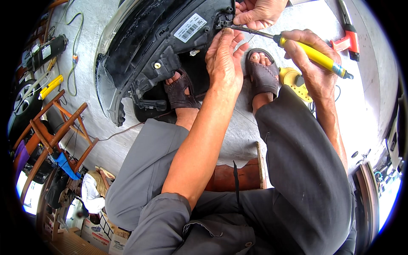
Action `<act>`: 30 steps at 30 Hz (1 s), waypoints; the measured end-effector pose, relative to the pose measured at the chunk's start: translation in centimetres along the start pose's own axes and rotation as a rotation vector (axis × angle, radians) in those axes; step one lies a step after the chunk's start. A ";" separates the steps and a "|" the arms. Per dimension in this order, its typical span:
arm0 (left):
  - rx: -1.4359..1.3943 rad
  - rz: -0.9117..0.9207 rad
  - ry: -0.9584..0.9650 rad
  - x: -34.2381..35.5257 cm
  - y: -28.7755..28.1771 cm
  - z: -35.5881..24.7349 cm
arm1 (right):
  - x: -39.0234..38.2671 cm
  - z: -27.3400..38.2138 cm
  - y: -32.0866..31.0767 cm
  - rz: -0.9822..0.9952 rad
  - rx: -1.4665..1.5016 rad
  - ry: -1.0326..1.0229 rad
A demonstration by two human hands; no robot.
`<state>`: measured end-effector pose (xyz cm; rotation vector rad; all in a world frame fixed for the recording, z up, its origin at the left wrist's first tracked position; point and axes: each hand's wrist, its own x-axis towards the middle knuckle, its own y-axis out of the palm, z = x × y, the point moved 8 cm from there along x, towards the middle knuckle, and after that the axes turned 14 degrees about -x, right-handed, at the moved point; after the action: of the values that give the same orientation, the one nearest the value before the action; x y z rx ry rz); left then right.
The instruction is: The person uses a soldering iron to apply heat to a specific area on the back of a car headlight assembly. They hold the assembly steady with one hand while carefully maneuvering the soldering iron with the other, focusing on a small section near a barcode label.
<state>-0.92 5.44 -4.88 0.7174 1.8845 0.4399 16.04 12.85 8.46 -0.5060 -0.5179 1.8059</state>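
A large black car headlight housing (146, 51) with a clear lens edge and a white label lies at the top, over my left foot. My right hand (312, 59) is closed around a yellow-handled soldering iron (316, 55), its long thin metal shaft pointing left to the housing's upper right corner. At that corner my left hand (225, 63) has its thumb and forefinger drawn together beside the tip, the other fingers loosely extended. What they pinch, if anything, is hidden. Another person's hand (261, 12) reaches in from the top and holds the same corner.
A red and black pistol-shaped tool (346, 40) lies at the upper right. By my right foot sits a yellow round stand with holes (291, 78). Wooden frames (55, 123), a black cylinder (46, 52) and cables (76, 38) are at the left. Another person (92, 191) is at the lower left.
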 end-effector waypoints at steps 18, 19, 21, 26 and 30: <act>0.045 -0.043 0.034 0.2 -0.4 -0.4 | 0.1 0.0 0.1 0.007 -0.049 -0.030; 0.045 -0.043 0.034 0.2 -0.3 -0.4 | 0.1 0.0 0.1 0.007 -0.049 -0.027; 0.047 -0.042 0.034 0.2 -0.2 -0.4 | 0.1 0.0 0.1 0.013 -0.048 -0.020; 0.048 -0.037 0.036 0.2 -0.2 -0.4 | 0.2 0.0 0.1 0.017 -0.059 -0.035; 0.043 -0.033 0.035 0.1 -0.1 -0.4 | 0.1 0.2 -0.2 0.015 -0.070 -0.040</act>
<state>-1.36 5.42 -4.81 0.7098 1.9413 0.3942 16.03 13.02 8.78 -0.5232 -0.6081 1.8205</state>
